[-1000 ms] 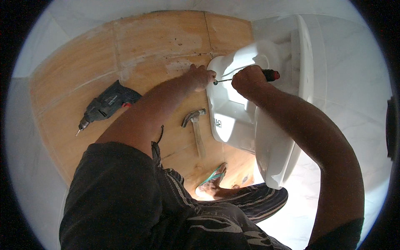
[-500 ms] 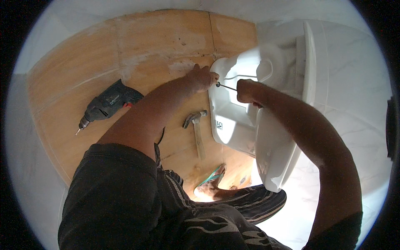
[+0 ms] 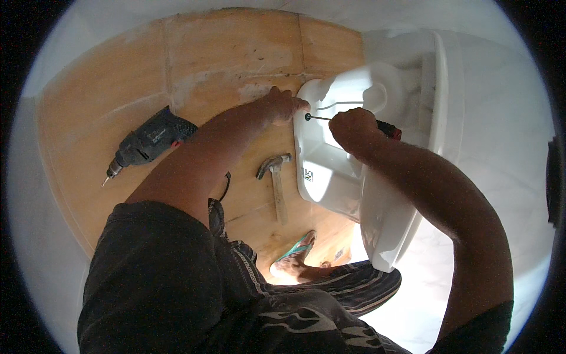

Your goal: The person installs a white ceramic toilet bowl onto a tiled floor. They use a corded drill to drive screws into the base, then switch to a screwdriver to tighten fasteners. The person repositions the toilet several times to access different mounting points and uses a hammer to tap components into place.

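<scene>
My right hand (image 3: 352,130) is clenched around a red-and-black-handled screwdriver (image 3: 330,118), its tip at the left edge of the white ceramic basin (image 3: 330,171). My left hand (image 3: 282,106) presses its fingers (image 3: 299,105) against that same edge beside the tip, holding nothing I can make out. On the tan floor (image 3: 118,88) lie a hammer (image 3: 276,180) and, farther left, a dark drill (image 3: 147,141).

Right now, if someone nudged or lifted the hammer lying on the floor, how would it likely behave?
The hammer lies flat on the tan floor, so it would probably slide or pivot rather than roll. Its metal head looks likely to make it head-heavy when lifted by the long, straight handle. It appears rigid, not fragile. It lies apart from the white toilet and the drill.
</scene>
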Action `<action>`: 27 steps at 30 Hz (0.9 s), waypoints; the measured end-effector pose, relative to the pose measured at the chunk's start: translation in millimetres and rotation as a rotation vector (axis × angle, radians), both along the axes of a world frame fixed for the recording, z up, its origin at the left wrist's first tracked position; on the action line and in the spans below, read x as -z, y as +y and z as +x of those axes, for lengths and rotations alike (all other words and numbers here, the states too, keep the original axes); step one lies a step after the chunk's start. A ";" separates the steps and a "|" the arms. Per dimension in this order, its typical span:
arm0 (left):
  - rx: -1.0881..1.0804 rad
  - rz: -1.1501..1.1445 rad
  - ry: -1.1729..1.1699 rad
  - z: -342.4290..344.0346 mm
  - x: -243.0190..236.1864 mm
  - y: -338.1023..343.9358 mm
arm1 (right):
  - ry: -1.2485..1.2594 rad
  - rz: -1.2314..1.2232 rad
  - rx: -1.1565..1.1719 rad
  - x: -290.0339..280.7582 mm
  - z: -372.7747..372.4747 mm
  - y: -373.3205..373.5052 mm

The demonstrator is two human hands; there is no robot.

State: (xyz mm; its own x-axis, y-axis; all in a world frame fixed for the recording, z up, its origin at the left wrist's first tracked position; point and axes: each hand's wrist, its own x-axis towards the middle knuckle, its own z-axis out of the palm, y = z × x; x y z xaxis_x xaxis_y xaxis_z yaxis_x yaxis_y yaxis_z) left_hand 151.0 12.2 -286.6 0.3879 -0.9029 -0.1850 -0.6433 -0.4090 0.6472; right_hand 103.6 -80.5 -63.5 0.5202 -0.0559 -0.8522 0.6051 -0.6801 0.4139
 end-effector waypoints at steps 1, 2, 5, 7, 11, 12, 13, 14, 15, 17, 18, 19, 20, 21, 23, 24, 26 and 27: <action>0.011 -0.007 -0.007 -1.0 -5.3 2.2 | -0.002 0.025 0.040 1.5 1.5 -4.9; 0.017 -0.022 -0.021 -1.9 -11.2 3.3 | -0.011 0.061 0.100 6.6 5.4 -19.2; 0.004 -0.120 -0.058 -8.2 -25.0 -3.4 | 0.062 0.015 0.229 49.4 11.4 -63.0; -0.056 -0.233 -0.055 -22.3 -9.9 -26.4 | 0.154 -0.049 0.293 83.1 14.5 -83.8; -0.088 -0.212 -0.047 -32.4 -1.2 -34.8 | -0.089 0.159 0.296 54.7 10.6 -29.1; -0.085 -0.177 -0.054 -31.4 -6.3 -44.6 | -0.087 0.073 0.350 49.5 10.2 -36.8; -0.085 -0.132 -0.057 -30.4 -8.8 -49.7 | -0.094 0.078 0.357 35.3 11.7 -28.1; -0.086 -0.086 -0.059 -29.1 -12.9 -53.1 | -0.101 0.085 0.364 24.1 12.1 -23.9; -0.094 -0.084 -0.061 -29.0 -12.9 -58.5 | -0.102 0.099 0.297 21.8 10.9 -30.0; -0.099 -0.157 -0.111 -35.9 -9.2 -66.3 | -0.106 0.129 0.170 14.5 5.2 -37.2; -0.099 -0.189 -0.131 -36.1 -5.1 -67.8 | -0.102 0.033 0.150 5.5 2.8 -36.5; -0.101 -0.178 -0.157 -33.2 -0.9 -62.4 | -0.089 -0.053 0.132 -20.4 2.6 -8.2; -0.097 -0.167 -0.175 -32.5 1.6 -58.5 | -0.104 -0.062 0.082 -40.9 -1.7 8.4; -0.093 -0.152 -0.188 -33.4 6.7 -53.2 | -0.117 -0.064 0.030 -58.7 -5.2 24.7; -0.102 -0.212 -0.166 -30.4 6.6 -54.8 | -0.100 -0.070 0.035 -74.8 -4.7 18.6; -0.109 -0.239 -0.154 -30.8 6.4 -55.2 | -0.062 -0.048 0.082 -63.4 -3.0 1.0; -0.113 -0.290 -0.177 -36.3 1.3 -54.4 | 0.002 0.022 0.074 -53.3 -8.3 -8.7; -0.119 -0.298 -0.183 -35.0 -2.8 -56.6 | -0.011 0.042 0.083 -54.1 -9.6 -14.9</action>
State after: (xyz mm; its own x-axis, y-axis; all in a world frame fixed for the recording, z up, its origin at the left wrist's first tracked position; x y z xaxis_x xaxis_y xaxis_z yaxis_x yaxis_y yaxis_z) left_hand 116.0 -44.4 -283.7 0.4955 -0.8534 0.1617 -0.7187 -0.2983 0.6280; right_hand 94.0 -95.4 -9.5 0.5247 -0.0634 -0.8489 0.5413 -0.7448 0.3902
